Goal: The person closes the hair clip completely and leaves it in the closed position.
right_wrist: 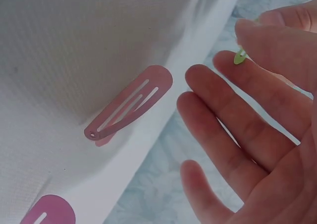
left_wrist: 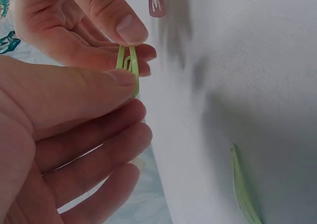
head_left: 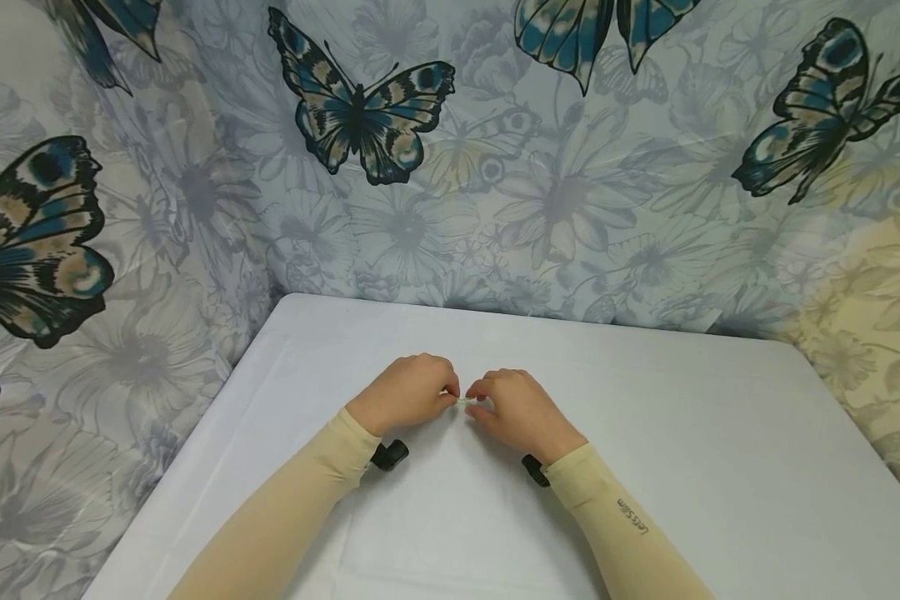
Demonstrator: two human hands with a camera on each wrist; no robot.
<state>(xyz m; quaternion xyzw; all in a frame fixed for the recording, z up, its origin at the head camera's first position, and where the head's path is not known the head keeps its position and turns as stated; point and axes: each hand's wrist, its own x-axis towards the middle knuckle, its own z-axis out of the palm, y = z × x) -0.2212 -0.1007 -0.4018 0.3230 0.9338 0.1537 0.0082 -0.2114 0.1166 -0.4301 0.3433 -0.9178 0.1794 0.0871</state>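
Note:
A light green snap hair clip is held between both hands, just above the white table. My left hand pinches its wide end between thumb and fingers. On its other end the thumb and index finger of my right hand close, the remaining fingers spread loosely, as the right wrist view shows. The pointed green tip pokes out by the right index finger. In the head view the hands cover most of the clip.
On the white cloth-covered table a dusky pink hair clip and a brighter pink one show in the right wrist view. Another green clip appears in the left wrist view. A butterfly-patterned curtain stands behind.

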